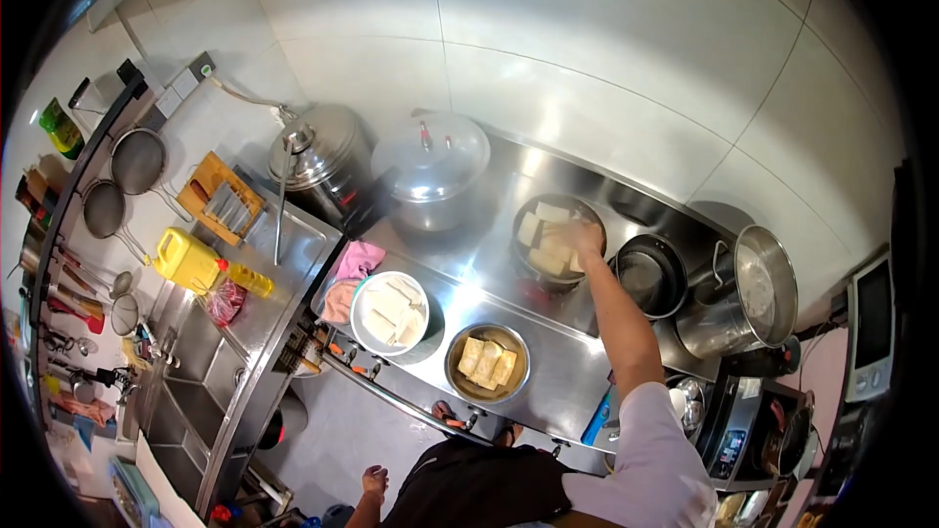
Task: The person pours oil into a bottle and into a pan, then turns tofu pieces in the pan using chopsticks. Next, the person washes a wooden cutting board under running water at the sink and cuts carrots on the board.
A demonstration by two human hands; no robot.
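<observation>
My right hand (584, 238) reaches over the dark frying pan (558, 279) on the stove. Motion blur hides its fingers and anything between them. Pale slabs (550, 259) lie in this pan, just below and beside the hand. Low over the floor, my left hand (375, 479) hangs near my body, its fingers loosely bent and nothing visible in it. Nearer to me on the steel counter, a white tub (360, 330) holds several white slabs (394, 309). To its right sits a metal bowl (453, 369) with golden-brown slabs (487, 363) in it.
Behind the tub stand a lidded pot (430, 161) and a large steel boiler (328, 142). An empty dark pan (649, 277) and a tall steel pot (768, 288) are to the right. A yellow jug (186, 259) stands by the sink (201, 396) at left. Pink cloths (359, 260) touch the tub.
</observation>
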